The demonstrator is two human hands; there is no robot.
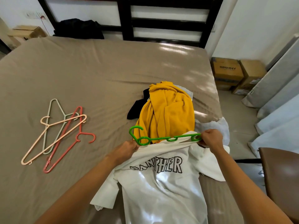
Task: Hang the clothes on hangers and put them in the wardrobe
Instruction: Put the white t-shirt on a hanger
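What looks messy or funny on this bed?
The peach hanger, coral hanger and pale green hanger lie crisscrossed in a tangle at the left of the bed. The yellow garment sits crumpled in a heap over a black garment. The white T-shirt is bunched up at the green hanger.

I count one green hanger (161, 138), three pastel hangers (54, 139), two hands (210, 138), three boxes (228, 70), perhaps five garments (168, 110).

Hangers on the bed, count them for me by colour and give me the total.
Green hanger: 1, held at the white T-shirt
Sage hanger: 1
Peach hanger: 1
Coral hanger: 1
Total: 4 hangers
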